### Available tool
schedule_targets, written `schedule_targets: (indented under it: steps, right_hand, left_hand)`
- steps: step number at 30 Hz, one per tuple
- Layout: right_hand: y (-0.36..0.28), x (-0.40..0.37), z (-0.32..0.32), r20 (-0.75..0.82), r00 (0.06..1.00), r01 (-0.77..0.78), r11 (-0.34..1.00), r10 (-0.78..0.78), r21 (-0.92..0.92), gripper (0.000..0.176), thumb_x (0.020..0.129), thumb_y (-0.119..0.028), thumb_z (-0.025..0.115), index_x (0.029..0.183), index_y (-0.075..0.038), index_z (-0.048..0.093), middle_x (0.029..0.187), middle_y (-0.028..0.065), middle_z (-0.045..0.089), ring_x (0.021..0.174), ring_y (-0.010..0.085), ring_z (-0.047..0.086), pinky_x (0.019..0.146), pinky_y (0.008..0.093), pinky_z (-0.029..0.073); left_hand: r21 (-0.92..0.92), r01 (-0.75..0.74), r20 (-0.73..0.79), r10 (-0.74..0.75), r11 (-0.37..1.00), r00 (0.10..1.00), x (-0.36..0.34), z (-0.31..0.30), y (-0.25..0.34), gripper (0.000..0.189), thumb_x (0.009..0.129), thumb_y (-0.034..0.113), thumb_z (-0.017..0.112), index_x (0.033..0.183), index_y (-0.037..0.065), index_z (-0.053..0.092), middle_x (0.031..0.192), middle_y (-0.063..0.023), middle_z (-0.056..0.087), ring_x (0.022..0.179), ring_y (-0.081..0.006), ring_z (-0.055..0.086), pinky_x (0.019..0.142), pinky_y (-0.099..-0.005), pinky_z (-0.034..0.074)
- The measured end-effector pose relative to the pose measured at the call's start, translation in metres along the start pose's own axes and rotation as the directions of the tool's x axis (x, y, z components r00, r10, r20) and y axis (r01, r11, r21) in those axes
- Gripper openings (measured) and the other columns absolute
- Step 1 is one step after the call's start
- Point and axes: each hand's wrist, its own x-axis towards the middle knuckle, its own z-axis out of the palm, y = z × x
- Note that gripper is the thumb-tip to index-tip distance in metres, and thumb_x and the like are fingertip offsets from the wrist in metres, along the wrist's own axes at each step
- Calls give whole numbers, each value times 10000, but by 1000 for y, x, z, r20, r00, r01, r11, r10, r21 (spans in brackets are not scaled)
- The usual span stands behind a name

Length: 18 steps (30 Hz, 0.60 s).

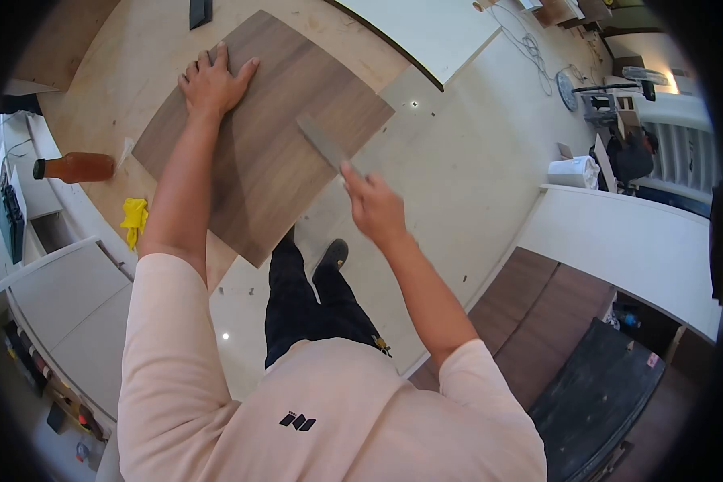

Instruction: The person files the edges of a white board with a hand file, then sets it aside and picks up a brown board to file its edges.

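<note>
A brown wood-grain board [273, 120] lies on the light wooden worktop, its near edge reaching out over the floor. My left hand [213, 84] rests on the board's far left part, palm down with fingers and thumb spread. My right hand [373, 205] is closed round one end of a flat grey file [323, 145]. The file slants across the board's right edge, its far end overlapping the board's face in this view; the handle end is hidden in my fist.
A bottle of reddish-brown liquid [80, 167] and a yellow cloth [134, 218] are on the worktop [104, 96] at left. A white panel [426, 32] stands at the top. Brown panels [530, 301] and a black case [598, 402] are at lower right. Small scraps dot the pale floor [450, 185].
</note>
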Motion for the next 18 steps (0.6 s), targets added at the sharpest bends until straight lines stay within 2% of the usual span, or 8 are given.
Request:
schedule_targets:
  steps: [2, 5, 8, 11, 14, 17, 18]
  right_hand:
    - [-3, 34, 0, -42, 999, 10, 1000, -10, -1, 392, 944, -219, 656, 1321, -324, 641, 796, 79, 525, 633, 323, 599, 544, 420, 501]
    - [12, -8, -17, -56, 998, 8, 1000, -9, -16, 381, 941, -221, 659, 1307, -328, 655, 797, 81, 540, 640, 321, 604, 557, 427, 504]
    - [20, -69, -28, 75, 993, -101, 993, 96, 57, 410, 940, -184, 677, 1330, -305, 646, 799, 94, 540, 665, 317, 585, 599, 398, 493]
    - [15, -27, -8, -8, 999, -53, 999, 53, -1, 398, 941, -191, 678, 1321, -308, 656, 785, 92, 531, 651, 302, 571, 595, 389, 491]
    - [10, 38, -3, -48, 999, 4, 1000, -2, 30, 397, 935, -204, 676, 1311, -330, 659, 786, 71, 513, 633, 296, 585, 558, 405, 497]
    - [21, 11, -22, -34, 999, 3, 998, -5, -70, 380, 938, -206, 672, 1299, -327, 669, 793, 75, 523, 644, 304, 590, 564, 402, 500]
    - [25, -10, -29, -18, 999, -41, 999, 41, -31, 369, 942, -212, 665, 1294, -323, 670, 796, 78, 525, 650, 314, 590, 569, 410, 500]
  left_hand:
    - [2, -4, -9, 4, 1000, 1000, -4, -3, 0, 898, 870, 797, 423, 1540, 198, 413, 1531, -190, 405, 1410, -407, 366, 1176, -580, 192]
    - [9, 1, -16, -1, 1000, 1000, 2, -3, 5, 901, 871, 796, 422, 1535, 188, 421, 1532, -190, 405, 1406, -406, 371, 1175, -575, 193]
    - [18, 7, -42, -7, 1000, 999, 0, 2, 2, 893, 871, 797, 434, 1525, 188, 440, 1526, -191, 421, 1394, -407, 388, 1164, -556, 225]
    - [18, -7, -41, 8, 1000, 999, 0, 0, 0, 887, 871, 795, 444, 1518, 189, 452, 1520, -192, 430, 1386, -409, 398, 1158, -550, 242]
    - [15, -11, -21, 11, 1000, 1000, -3, -1, -1, 897, 874, 794, 430, 1533, 186, 426, 1519, -193, 420, 1388, -410, 390, 1161, -568, 218]
    - [20, -24, -37, 25, 1000, 999, -1, 0, 2, 897, 875, 790, 427, 1533, 181, 424, 1508, -190, 426, 1384, -409, 393, 1162, -575, 212]
    - [26, -19, -39, 20, 999, 999, -1, 2, 0, 894, 874, 789, 430, 1529, 179, 430, 1502, -189, 432, 1381, -409, 397, 1161, -575, 214]
